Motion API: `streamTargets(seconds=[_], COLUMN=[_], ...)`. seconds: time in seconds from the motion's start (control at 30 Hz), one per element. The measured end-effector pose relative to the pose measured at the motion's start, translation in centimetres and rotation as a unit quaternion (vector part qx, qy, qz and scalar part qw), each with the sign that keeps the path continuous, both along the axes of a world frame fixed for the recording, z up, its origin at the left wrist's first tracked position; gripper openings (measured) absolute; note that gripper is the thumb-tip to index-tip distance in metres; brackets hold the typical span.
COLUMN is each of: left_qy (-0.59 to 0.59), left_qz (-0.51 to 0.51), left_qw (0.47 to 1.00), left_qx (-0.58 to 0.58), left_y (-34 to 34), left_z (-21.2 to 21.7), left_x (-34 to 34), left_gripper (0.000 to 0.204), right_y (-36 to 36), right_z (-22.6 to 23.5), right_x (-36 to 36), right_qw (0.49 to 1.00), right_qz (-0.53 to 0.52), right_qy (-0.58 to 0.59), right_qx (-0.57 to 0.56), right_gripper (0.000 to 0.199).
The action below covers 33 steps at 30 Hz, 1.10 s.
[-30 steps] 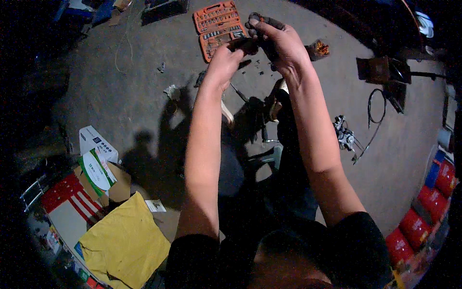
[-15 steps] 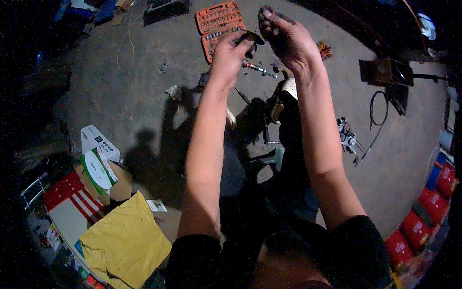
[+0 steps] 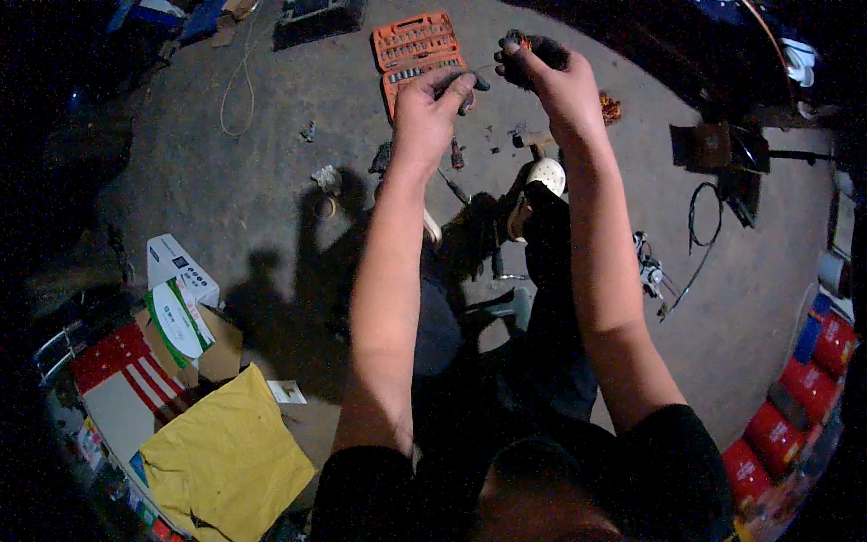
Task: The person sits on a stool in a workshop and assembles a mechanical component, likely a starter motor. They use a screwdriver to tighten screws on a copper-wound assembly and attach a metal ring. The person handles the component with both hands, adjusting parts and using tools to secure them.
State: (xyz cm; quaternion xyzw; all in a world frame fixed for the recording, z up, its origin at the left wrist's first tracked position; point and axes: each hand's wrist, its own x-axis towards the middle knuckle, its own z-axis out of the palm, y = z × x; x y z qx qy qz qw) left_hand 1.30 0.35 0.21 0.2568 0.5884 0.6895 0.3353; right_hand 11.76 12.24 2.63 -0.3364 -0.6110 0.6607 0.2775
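Both my hands are raised in front of me, over the floor. My left hand (image 3: 430, 110) is closed in a pinch, thumb against fingers, on something small and dark that I cannot make out. To its right and slightly higher, my right hand (image 3: 562, 83) has curled, blackened fingers around a small object with an orange spot, its kind unclear. A faint thin line, like a wire, shows in the gap between the hands. Beyond my left hand lies an open orange socket set case (image 3: 417, 41), its lower part partly covered by that hand. Just below the fingers shows a short dark-red tool piece (image 3: 457, 155).
A hammer (image 3: 533, 140) lies by my white shoe (image 3: 547, 174). A metal mechanical part (image 3: 647, 264) and a black cable loop (image 3: 694, 217) lie right. Lower left are a yellow sheet (image 3: 230, 456) and a white box (image 3: 181, 269); red containers (image 3: 778, 432) stand right.
My right hand has shifted slightly right and down, and the gap between my hands has changed little. The long silver-tipped tool seen below my left hand no longer shows its full length.
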Motion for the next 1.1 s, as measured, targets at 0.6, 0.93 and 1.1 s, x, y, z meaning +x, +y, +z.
streamTargets(seconds=[0.6, 0.93, 1.1], left_qy=[0.255, 0.406, 0.412], left_qz=[-0.17, -0.13, -0.107], left_qw=[0.941, 0.896, 0.896], left_qx=[-0.147, -0.122, -0.123], left_y=[-1.5, -1.4, -1.4], left_z=[1.2, -0.4, -0.6], left_x=[-2.2, -2.7, -2.7], left_gripper=[0.018, 0.022, 0.027], right_y=[-1.0, -1.1, -0.9], right_z=[-0.6, -0.3, -0.8], right_x=[0.4, 0.2, 0.5], right_qw=[0.966, 0.94, 0.934], right_qz=[0.144, 0.209, 0.254], right_qy=[-0.21, -0.259, -0.236], right_qx=[0.031, 0.067, 0.082], right_gripper=[0.036, 0.035, 0.031])
